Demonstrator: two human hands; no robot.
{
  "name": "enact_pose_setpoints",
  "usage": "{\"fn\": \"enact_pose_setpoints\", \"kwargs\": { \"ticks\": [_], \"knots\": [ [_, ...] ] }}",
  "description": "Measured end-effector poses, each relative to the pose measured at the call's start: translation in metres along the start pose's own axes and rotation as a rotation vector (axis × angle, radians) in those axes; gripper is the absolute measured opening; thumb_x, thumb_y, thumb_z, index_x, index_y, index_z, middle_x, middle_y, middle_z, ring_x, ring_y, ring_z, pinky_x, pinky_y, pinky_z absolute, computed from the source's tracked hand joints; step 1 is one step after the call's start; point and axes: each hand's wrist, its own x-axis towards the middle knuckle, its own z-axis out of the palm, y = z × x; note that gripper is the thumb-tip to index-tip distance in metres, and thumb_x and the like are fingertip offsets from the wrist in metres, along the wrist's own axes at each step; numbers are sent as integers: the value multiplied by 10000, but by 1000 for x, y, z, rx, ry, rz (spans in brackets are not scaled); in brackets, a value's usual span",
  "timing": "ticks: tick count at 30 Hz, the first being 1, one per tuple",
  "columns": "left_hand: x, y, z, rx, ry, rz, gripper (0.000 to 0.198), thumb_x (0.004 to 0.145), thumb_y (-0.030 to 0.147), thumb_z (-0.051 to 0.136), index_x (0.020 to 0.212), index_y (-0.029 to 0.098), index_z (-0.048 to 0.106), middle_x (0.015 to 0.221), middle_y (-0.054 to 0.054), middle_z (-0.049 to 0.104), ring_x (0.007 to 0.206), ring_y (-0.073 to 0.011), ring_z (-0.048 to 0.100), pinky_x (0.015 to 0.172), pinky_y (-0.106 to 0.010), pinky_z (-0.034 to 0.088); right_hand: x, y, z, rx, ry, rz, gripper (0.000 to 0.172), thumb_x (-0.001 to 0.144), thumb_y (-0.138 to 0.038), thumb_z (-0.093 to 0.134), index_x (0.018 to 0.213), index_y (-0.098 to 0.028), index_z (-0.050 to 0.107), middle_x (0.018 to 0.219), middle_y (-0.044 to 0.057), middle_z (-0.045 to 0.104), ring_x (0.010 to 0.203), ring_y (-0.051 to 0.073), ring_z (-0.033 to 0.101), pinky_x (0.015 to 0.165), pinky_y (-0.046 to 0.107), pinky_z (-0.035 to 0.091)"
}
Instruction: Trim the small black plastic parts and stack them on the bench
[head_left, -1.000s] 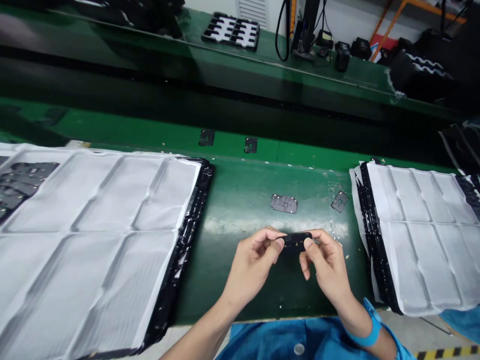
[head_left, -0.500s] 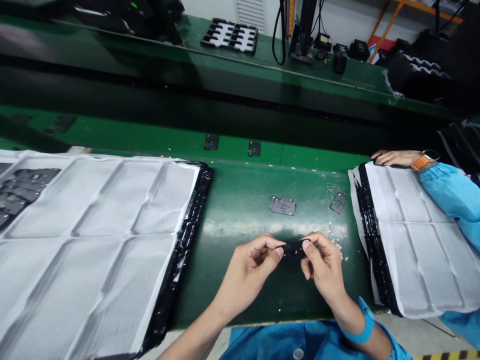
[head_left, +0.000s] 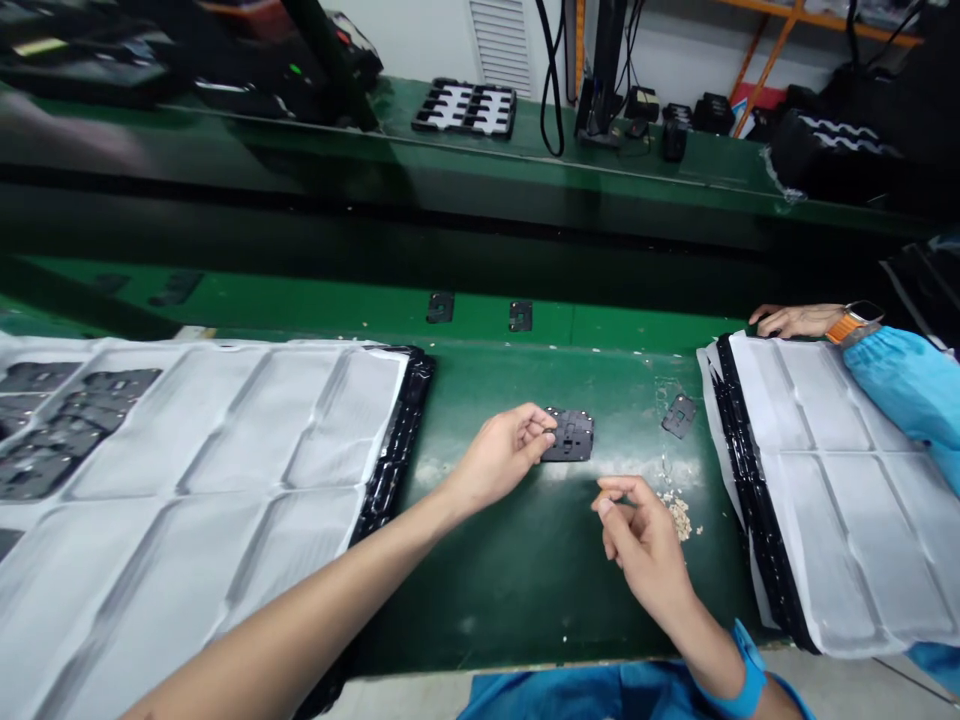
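Note:
My left hand (head_left: 517,442) pinches the left edge of a flat black plastic part (head_left: 574,447) with small cut-outs. That part is low over the green bench, overlapping what looks like a second similar part behind it. My right hand (head_left: 637,525) is apart from it, to the right and nearer me, with thumb and forefinger pressed together. Whether anything small is between those fingertips cannot be made out. Another black plate (head_left: 679,416) lies to the right, and a heap of small pale bits (head_left: 677,515) sits beside my right hand.
On the left, a stack of trays under white sheeting (head_left: 277,420) holds several black parts (head_left: 90,420). A similar stack (head_left: 840,500) stands at right, with another person's hand (head_left: 799,320) at its far edge. Two black pieces (head_left: 480,310) lie on the green strip (head_left: 570,325) beyond.
Both hands held one black part between them; now only my left hand holds it, moved forward to the part on the bench. My right hand has come off it.

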Motion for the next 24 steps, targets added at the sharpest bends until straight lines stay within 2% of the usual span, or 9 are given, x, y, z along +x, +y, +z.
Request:
{"fn": "enact_pose_setpoints", "kwargs": {
  "ticks": [5,8,10,14,16,19,21,22,24],
  "knots": [
    [14,0,-5,215,41,54,153,883,255,638,999,199,720,958,-48,722,657,-176,643,759,-350,538,0,6,-5,-107,-10,-9,366,1000,-519,602,939,-171,699,754,23,647,528,107,499,495,233,369],
    [19,-2,-17,336,66,58,178,913,277,631,1029,200,741,1083,-74,734,688,-190,665,801,-370,535,-1,9,-8,-152,-27,-12,426,1011,-555,579,884,-169,704,710,11,616,548,117,476,516,244,334],
    [31,-5,-30,407,91,35,173,925,280,632,1024,199,748,1105,-79,753,761,-215,698,832,-364,538,-2,10,-10,-171,-42,-10,452,1015,-577,568,866,-172,701,693,4,591,560,126,468,524,248,318],
    [77,-13,-67,530,199,-94,149,941,267,639,986,191,759,1046,-91,797,961,-279,744,915,-355,540,-3,13,-11,-185,-84,5,495,1012,-627,549,847,-182,688,671,-5,553,564,138,451,537,252,306],
    [104,-16,-88,585,302,-196,200,966,286,623,1053,163,754,1125,-148,787,1095,-345,726,969,-411,535,-4,15,-12,-183,-96,7,508,1014,-642,535,855,-184,687,681,-1,557,566,139,442,541,255,303],
    [137,-22,-114,641,459,-349,398,980,359,635,1243,64,678,1402,-307,628,1312,-478,598,1038,-549,500,-5,19,-12,-188,-102,2,508,1009,-649,540,867,-184,688,700,6,567,579,141,441,549,259,301],
    [152,-26,-125,649,500,-434,540,945,394,703,1300,-5,622,1469,-392,523,1368,-540,524,1040,-609,488,-5,20,-13,-190,-99,12,518,997,-663,545,868,-182,686,711,11,576,577,138,440,548,257,299],
    [158,-27,-129,644,496,-464,579,923,394,740,1304,-22,610,1459,-408,516,1362,-550,524,1027,-623,495,-5,20,-13,-190,-94,19,526,991,-671,547,864,-180,685,717,14,583,576,136,440,550,256,300],
    [165,-27,-135,624,447,-468,546,922,378,763,1307,19,617,1413,-340,581,1301,-483,594,999,-609,530,-4,18,-13,-186,-85,32,536,976,-683,554,857,-176,680,729,21,599,574,132,440,552,254,306]
  ]
}}
